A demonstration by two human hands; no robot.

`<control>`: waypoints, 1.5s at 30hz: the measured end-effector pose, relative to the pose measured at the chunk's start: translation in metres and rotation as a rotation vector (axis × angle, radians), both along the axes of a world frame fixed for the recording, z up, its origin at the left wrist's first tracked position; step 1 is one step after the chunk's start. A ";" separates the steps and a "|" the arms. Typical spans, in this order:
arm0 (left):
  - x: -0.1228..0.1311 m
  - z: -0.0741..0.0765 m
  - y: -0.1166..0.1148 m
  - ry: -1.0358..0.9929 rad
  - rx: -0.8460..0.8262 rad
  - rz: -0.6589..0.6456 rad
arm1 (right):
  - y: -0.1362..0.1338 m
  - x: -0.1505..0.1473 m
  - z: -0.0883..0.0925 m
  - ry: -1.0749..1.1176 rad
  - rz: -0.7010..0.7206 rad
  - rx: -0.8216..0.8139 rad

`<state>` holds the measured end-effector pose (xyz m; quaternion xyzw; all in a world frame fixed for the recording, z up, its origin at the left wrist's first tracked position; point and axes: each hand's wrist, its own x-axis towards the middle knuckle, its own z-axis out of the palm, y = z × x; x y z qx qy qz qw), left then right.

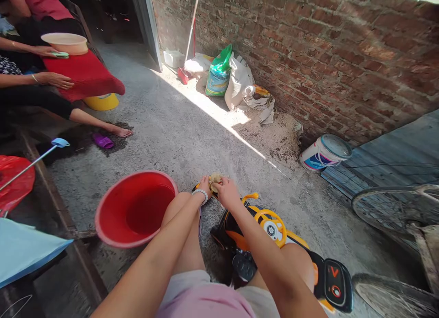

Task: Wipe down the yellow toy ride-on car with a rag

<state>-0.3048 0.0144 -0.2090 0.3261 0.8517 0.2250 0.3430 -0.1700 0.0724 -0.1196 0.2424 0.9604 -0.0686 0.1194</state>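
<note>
Held out in front of my knees, my left hand (205, 186) and my right hand (227, 191) close together on a small pale tan, crumpled-looking thing (215, 178), perhaps a sponge or rag. Fingers cover much of it. A yellow-and-black piece (196, 187) shows beside my left fingers; its full shape is hidden. A string of pale beads (206, 197) circles my left wrist. Beneath my right forearm stands a black and yellow ride-on toy car (233, 231) with a yellow steering wheel (283, 229). To the left of my legs sits a large red basin (103, 222).
Two people sit at the upper left, near a red cloth (99, 78) and a pale basin (65, 44). A purple slipper (103, 141) lies on the concrete. Sacks (216, 80) and a lidded bucket (317, 154) line the brick wall. Bicycle wheels (377, 190) are at right.
</note>
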 end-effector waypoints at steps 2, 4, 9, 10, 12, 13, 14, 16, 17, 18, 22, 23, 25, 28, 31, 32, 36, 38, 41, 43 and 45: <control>0.000 0.000 0.000 0.001 -0.032 -0.016 | -0.004 -0.006 -0.009 -0.045 0.007 -0.025; -0.001 -0.002 0.000 0.001 -0.058 -0.028 | -0.009 -0.001 -0.019 -0.079 -0.006 -0.009; -0.001 -0.007 0.001 -0.026 -0.065 -0.014 | -0.017 0.038 -0.027 -0.087 -0.006 0.079; -0.001 -0.007 0.002 -0.032 -0.068 -0.012 | -0.019 0.047 -0.027 -0.100 -0.002 0.093; -0.001 -0.005 0.002 -0.041 -0.079 -0.013 | -0.025 0.060 -0.025 -0.122 0.012 0.114; 0.000 -0.004 0.001 -0.044 -0.080 -0.014 | -0.029 0.066 -0.024 -0.131 0.019 0.118; 0.000 -0.003 0.001 -0.049 -0.078 -0.011 | -0.034 0.070 -0.024 -0.135 0.025 0.119; 0.000 0.001 -0.001 -0.063 -0.067 -0.001 | -0.045 0.078 -0.023 -0.147 0.035 0.115; 0.000 0.002 -0.002 -0.071 -0.058 0.004 | -0.051 0.081 -0.022 -0.163 0.037 0.107; 0.000 0.004 -0.003 -0.080 -0.049 0.008 | -0.056 0.084 -0.020 -0.182 0.035 0.099; 0.001 0.008 -0.004 -0.109 -0.045 0.015 | -0.063 0.090 -0.005 -0.215 0.023 0.090; 0.001 0.009 -0.003 -0.112 -0.051 0.019 | -0.062 0.087 0.000 -0.195 0.024 0.096; 0.002 0.009 -0.002 -0.110 -0.055 0.027 | -0.055 0.077 0.009 -0.130 0.025 0.109; 0.003 0.009 -0.001 -0.097 -0.035 0.020 | -0.039 0.051 0.012 -0.017 0.003 0.127; 0.003 0.007 -0.001 -0.073 -0.020 0.001 | -0.025 0.026 -0.003 0.014 -0.011 0.118; 0.003 0.006 -0.002 -0.064 -0.022 -0.002 | -0.022 0.021 -0.010 0.001 -0.012 0.113; 0.001 0.005 -0.004 -0.067 -0.018 0.007 | -0.022 0.020 -0.037 -0.022 -0.026 0.133; 0.001 0.007 -0.004 -0.101 -0.011 0.025 | -0.027 0.030 -0.046 0.003 -0.032 0.172; 0.001 0.009 -0.003 -0.159 -0.015 0.055 | -0.039 0.055 -0.059 0.025 -0.019 0.231; 0.002 0.009 -0.002 -0.169 -0.013 0.058 | -0.049 0.073 -0.070 0.064 0.005 0.247; 0.002 0.007 -0.001 -0.164 -0.007 0.054 | -0.059 0.088 -0.083 0.110 0.023 0.252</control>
